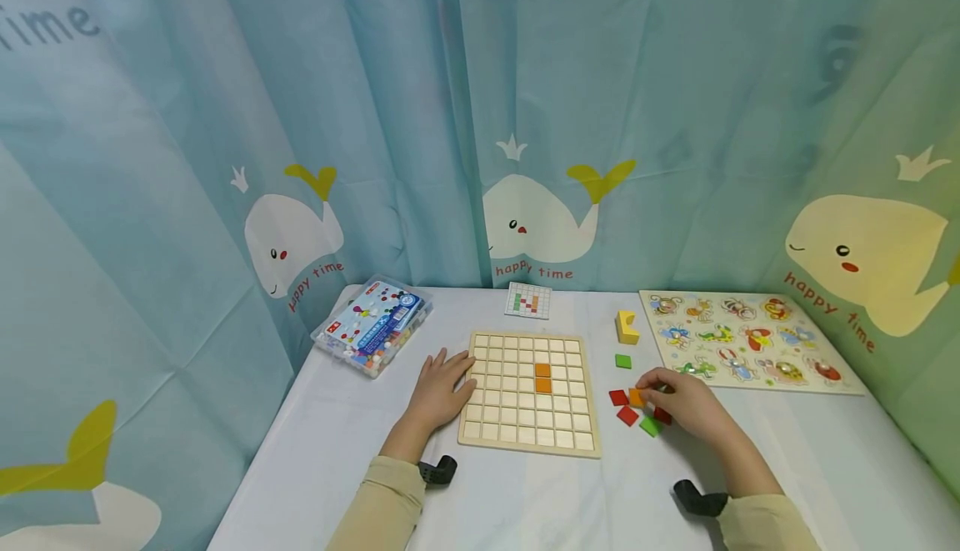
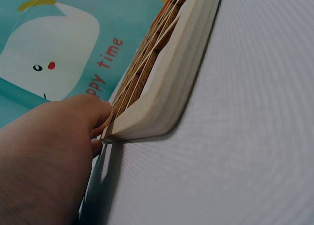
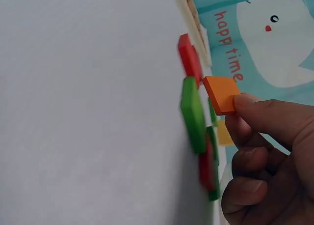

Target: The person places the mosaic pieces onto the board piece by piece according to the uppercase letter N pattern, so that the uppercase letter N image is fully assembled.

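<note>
My left hand [image 1: 438, 394] rests at the left edge of a wooden grid board [image 1: 517, 408], fingers spread along its rim. In the left wrist view the thumb lies against the board's corner [image 2: 142, 122]. Two orange squares [image 1: 543, 378] sit one above the other in cells right of the board's middle. On the right, my right hand [image 1: 686, 403] pinches an orange square tile [image 3: 222, 94] between thumb and forefinger, held above the table. Under and beside that hand lie red tiles [image 1: 627, 416] and green tiles [image 1: 649, 426], some partly covered by it.
A small pattern card [image 1: 528, 301] lies behind the board. At the back left stands a clear box of colourful pieces [image 1: 375, 326]. To the right are a yellow block [image 1: 627, 328], a lone green tile [image 1: 623, 361] and an insect puzzle board [image 1: 750, 338]. A whale-print curtain [image 1: 540, 117] hangs behind.
</note>
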A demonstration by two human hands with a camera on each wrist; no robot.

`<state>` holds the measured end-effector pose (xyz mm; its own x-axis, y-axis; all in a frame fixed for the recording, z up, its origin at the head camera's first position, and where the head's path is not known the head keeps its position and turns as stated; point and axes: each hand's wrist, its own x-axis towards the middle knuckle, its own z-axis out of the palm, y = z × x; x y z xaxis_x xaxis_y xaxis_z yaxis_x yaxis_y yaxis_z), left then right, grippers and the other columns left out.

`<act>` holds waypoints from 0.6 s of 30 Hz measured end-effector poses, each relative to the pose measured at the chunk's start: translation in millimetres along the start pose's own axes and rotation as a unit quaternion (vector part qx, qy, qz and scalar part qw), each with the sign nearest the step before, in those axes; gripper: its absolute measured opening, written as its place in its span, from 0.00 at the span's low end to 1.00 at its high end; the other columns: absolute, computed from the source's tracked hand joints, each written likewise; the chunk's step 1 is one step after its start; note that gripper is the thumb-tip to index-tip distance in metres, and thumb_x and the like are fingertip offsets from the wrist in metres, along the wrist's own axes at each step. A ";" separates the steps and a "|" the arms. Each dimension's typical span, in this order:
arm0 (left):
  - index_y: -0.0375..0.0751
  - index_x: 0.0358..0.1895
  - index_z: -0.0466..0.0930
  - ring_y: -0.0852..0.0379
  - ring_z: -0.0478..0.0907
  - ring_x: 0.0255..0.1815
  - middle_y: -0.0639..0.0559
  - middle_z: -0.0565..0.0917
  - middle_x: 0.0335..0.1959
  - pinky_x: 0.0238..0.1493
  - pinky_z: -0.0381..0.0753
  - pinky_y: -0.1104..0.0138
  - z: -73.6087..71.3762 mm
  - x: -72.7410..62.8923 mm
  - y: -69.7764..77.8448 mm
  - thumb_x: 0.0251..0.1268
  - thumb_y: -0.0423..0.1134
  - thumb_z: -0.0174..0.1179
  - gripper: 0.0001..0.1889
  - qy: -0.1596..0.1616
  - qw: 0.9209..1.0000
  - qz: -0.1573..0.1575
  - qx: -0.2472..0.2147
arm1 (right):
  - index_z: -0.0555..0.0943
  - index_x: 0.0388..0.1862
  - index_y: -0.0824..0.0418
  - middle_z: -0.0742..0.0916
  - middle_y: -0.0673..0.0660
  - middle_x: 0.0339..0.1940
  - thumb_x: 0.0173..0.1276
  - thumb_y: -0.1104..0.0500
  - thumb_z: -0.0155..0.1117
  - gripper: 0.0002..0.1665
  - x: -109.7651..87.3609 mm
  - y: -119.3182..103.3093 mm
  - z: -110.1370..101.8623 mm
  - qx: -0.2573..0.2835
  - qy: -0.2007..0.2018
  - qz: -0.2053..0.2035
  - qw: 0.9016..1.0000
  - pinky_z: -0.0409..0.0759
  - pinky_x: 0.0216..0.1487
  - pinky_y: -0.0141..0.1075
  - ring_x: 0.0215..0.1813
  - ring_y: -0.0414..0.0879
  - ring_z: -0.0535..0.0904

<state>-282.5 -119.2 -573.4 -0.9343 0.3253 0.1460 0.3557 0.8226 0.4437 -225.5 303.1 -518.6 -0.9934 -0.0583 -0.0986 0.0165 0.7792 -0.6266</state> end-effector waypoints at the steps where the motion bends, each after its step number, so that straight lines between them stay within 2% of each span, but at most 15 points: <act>1: 0.53 0.72 0.69 0.39 0.52 0.80 0.54 0.68 0.75 0.80 0.45 0.43 -0.3 -0.1 0.1 0.75 0.54 0.49 0.26 0.000 1.000 0.000 0.000 | 0.83 0.45 0.53 0.85 0.52 0.37 0.71 0.53 0.63 0.08 0.7 -1.9 -0.9 0.002 -0.001 -0.001 1.000 0.71 0.34 0.34 0.38 0.47 0.73; 6: 0.53 0.72 0.69 0.39 0.52 0.80 0.54 0.68 0.75 0.80 0.45 0.43 -1.2 -0.1 0.5 0.75 0.54 0.49 0.26 -0.001 1.000 0.000 -0.001 | 0.83 0.46 0.52 0.85 0.53 0.39 0.71 0.51 0.63 0.10 4.0 -13.7 -2.8 0.021 -0.010 -0.003 1.000 0.72 0.34 0.36 0.38 0.48 0.73; 13: 0.53 0.72 0.69 0.39 0.52 0.80 0.54 0.68 0.75 0.80 0.45 0.43 -1.0 0.5 0.4 0.75 0.54 0.49 0.26 -0.001 1.000 0.000 0.001 | 0.83 0.46 0.51 0.86 0.51 0.43 0.70 0.48 0.64 0.11 13.0 -28.9 3.8 0.034 -0.008 -0.014 0.999 0.74 0.39 0.35 0.41 0.47 0.75; 18: 0.53 0.72 0.69 0.38 0.52 0.80 0.54 0.68 0.75 0.80 0.45 0.43 -1.8 -0.1 1.0 0.75 0.54 0.49 0.26 0.000 1.000 0.000 0.001 | 0.84 0.45 0.52 0.87 0.51 0.43 0.69 0.49 0.65 0.11 19.5 -41.3 10.5 0.071 -0.019 -0.015 0.997 0.75 0.39 0.36 0.40 0.47 0.77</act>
<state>-282.2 -119.3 -571.4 -0.9345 0.3249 0.1453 0.3551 0.8239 0.4418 -244.4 263.3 -502.7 -0.9889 -0.1047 -0.1056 0.0062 0.6805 -0.7327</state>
